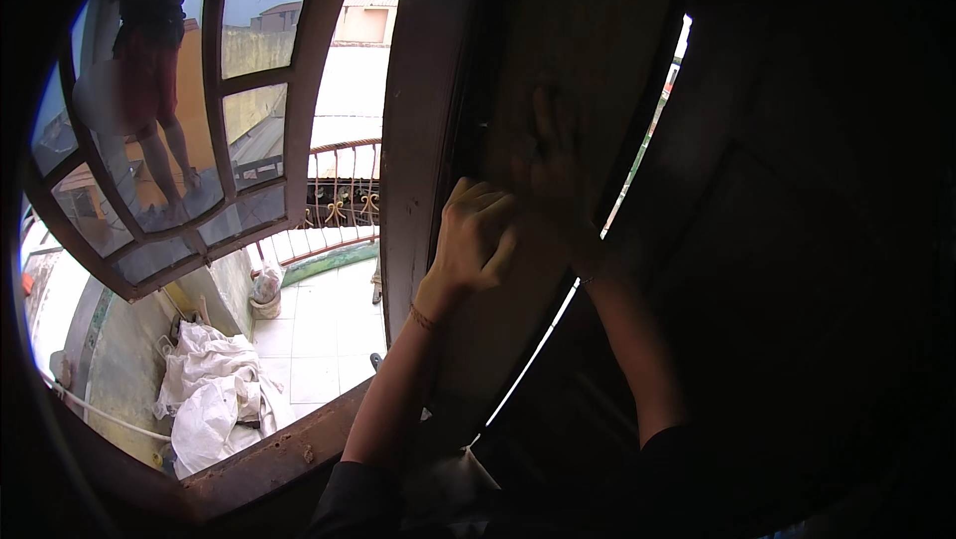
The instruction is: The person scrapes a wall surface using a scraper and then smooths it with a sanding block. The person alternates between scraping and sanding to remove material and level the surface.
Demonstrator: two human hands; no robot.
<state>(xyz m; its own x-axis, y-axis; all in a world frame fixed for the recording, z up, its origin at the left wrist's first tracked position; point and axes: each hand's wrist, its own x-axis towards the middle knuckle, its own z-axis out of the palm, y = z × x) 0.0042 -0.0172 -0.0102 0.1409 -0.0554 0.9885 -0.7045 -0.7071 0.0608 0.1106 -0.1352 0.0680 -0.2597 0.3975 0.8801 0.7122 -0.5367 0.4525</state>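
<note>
My left hand point(474, 233), a thin bracelet on its wrist, is curled at a dark upright frame post point(418, 128) beside the window opening; whether it holds anything is hidden in shadow. To its right, my right hand point(556, 143) reaches up against a dark panel point(515, 345), its fingers dim and blurred. A thin line of daylight shows along the panel's right edge, behind my right wrist. The paned window sash point(216, 91) stands swung outward at the upper left, its glass reflecting a person's legs and the sky.
A brown window sill point(284, 457) crosses the lower left. Outside lie white sacks point(216, 390) by a low wall, a pot with a plastic bag point(267, 293), white floor tiles point(314, 337) and a metal balcony railing point(343, 188). The right side is very dark.
</note>
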